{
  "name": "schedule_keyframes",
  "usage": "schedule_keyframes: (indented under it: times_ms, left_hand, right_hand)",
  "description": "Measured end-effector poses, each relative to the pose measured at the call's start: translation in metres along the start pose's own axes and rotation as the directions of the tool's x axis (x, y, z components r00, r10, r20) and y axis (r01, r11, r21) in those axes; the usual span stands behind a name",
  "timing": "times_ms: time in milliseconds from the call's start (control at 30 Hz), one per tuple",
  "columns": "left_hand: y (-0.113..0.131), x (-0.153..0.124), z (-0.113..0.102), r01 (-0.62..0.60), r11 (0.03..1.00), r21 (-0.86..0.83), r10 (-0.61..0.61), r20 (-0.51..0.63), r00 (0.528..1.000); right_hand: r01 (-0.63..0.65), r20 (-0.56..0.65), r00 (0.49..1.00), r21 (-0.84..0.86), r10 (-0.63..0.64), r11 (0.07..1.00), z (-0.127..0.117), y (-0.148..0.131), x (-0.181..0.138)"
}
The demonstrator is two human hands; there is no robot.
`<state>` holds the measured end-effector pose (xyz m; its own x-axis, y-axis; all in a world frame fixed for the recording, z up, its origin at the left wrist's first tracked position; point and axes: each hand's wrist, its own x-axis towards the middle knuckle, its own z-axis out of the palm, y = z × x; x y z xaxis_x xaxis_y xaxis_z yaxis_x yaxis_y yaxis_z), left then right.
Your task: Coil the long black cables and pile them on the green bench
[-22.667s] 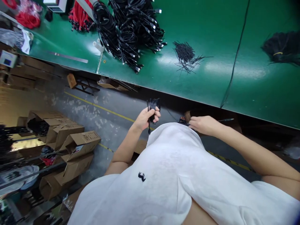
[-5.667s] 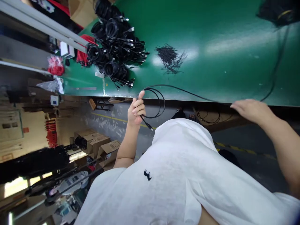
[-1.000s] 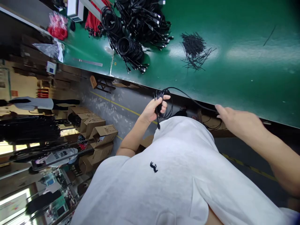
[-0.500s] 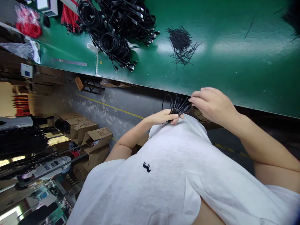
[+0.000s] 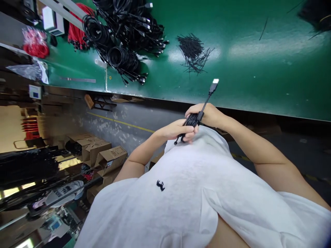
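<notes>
A coiled black USB cable (image 5: pixel 191 120) is bunched up between my two hands, just in front of my white shirt. My left hand (image 5: pixel 178 128) is closed round the coil, its thumb lying across the strands. Out of the bundle the USB plug (image 5: pixel 213 86) points up and away, over the table edge, and a short black end sticks out below my left fingers. On the far side, my right hand (image 5: pixel 208 114) is closed against the top of the coil; its fingertips are partly hidden behind the cable.
On the green table (image 5: pixel 240 75) lie a heap of thin black ties (image 5: pixel 192 51), a pile of black cables (image 5: pixel 126 31) and red cables (image 5: pixel 80 27). Cardboard boxes (image 5: pixel 111 158) stand on the floor at left, near a small wooden stool (image 5: pixel 97 102).
My right hand has moved left and in against the coil. The loose loops have been drawn into a tighter bundle, and the USB plug now stands out of it.
</notes>
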<state>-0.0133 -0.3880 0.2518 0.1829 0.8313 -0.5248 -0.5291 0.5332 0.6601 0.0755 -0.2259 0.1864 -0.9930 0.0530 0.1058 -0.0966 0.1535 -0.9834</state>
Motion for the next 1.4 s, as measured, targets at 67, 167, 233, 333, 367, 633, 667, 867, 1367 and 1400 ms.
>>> schedule_keyframes:
  times_ms: [67,167,233,333,367,633,667,867,1367,1400]
  left_hand:
    - [0.002,-0.006,-0.005,-0.125,0.991,0.051,0.132,-0.17,0.977]
    - [-0.005,-0.003,-0.015,-0.302,0.934,0.189,0.35,-0.334,0.875]
    - [-0.013,0.008,-0.019,-0.369,0.897,0.242,0.439,-0.399,0.805]
    - [-0.024,0.025,-0.017,-0.421,0.882,0.212,0.469,-0.491,0.734]
    - [-0.025,0.029,-0.014,-0.433,0.885,0.171,0.454,-0.523,0.721]
    - [-0.017,0.023,-0.007,-0.396,0.916,-0.059,0.276,-0.623,0.732]
    - [-0.017,0.02,-0.009,-0.36,0.929,-0.083,0.252,-0.57,0.782]
    - [-0.018,0.007,-0.008,-0.192,0.969,-0.154,0.139,-0.301,0.943]
    - [0.0,-0.012,-0.035,-0.176,0.974,-0.139,0.146,-0.208,0.967]
    - [0.0,-0.009,-0.033,-0.197,0.97,-0.142,0.159,-0.241,0.957]
  right_hand:
    - [-0.118,-0.247,0.953,0.237,0.177,0.964,0.014,0.014,0.001]
    - [-0.139,-0.381,0.778,0.672,0.5,0.727,0.049,0.031,0.008]
    - [-0.185,-0.206,0.738,0.854,0.643,0.486,0.071,0.034,0.015]
    - [-0.222,0.002,0.673,0.955,0.739,0.199,0.088,0.03,0.021]
    - [-0.192,0.006,0.649,0.969,0.76,0.157,0.09,0.028,0.021]
    - [-0.258,-0.18,0.669,0.854,0.721,0.453,0.066,0.035,0.013]
    - [-0.273,-0.287,0.701,0.738,0.653,0.617,0.055,0.038,0.014]
    - [0.041,-0.05,0.996,-0.468,-0.072,0.883,-0.012,0.032,0.018]
    - [-0.007,-0.054,0.998,-0.418,-0.018,0.908,-0.006,0.008,0.021]
    - [-0.033,-0.095,0.995,-0.412,-0.007,0.91,-0.006,0.003,0.021]
